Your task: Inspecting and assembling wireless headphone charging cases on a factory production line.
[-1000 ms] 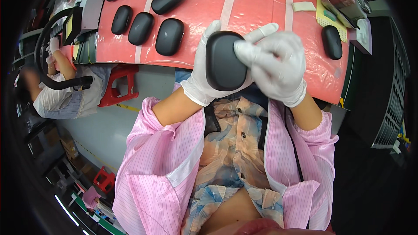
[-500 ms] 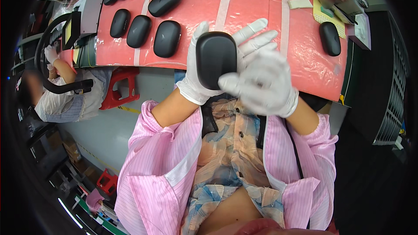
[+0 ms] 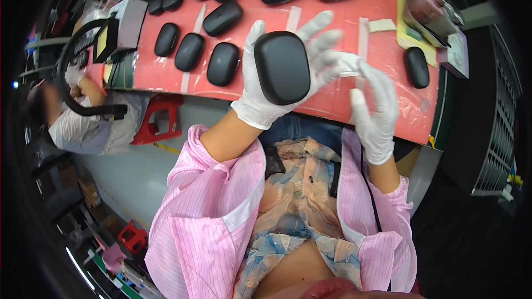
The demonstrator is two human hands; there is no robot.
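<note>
A smooth black rounded case [image 3: 282,68] rests on the palm of my white-gloved left hand [image 3: 252,97]. The thumb runs along the case's left side, and the fingers spread out behind it to the upper right. My right hand [image 3: 378,113], also in a white glove, is to the right of the case and apart from it. Its thumb stands away from its fingers, and the fingertips reach the ends of my left fingers. Nothing shows in its grasp. Just beyond my left hand, a similar black case [image 3: 224,64] lies on the red table mat [image 3: 324,94].
Several more black cases lie at the far left, with one case [image 3: 417,67] at the right. Near it are a yellow sheet [image 3: 403,27] and a pink container [image 3: 429,8]. A co-worker [image 3: 91,124] sits at left beside a red stool [image 3: 158,119]. A black rack [image 3: 496,111] stands right.
My right hand has moved away from the case, to the right, and its fingers now reach toward my left fingertips. The left hand still holds the case, slightly tilted. The view has shifted somewhat.
</note>
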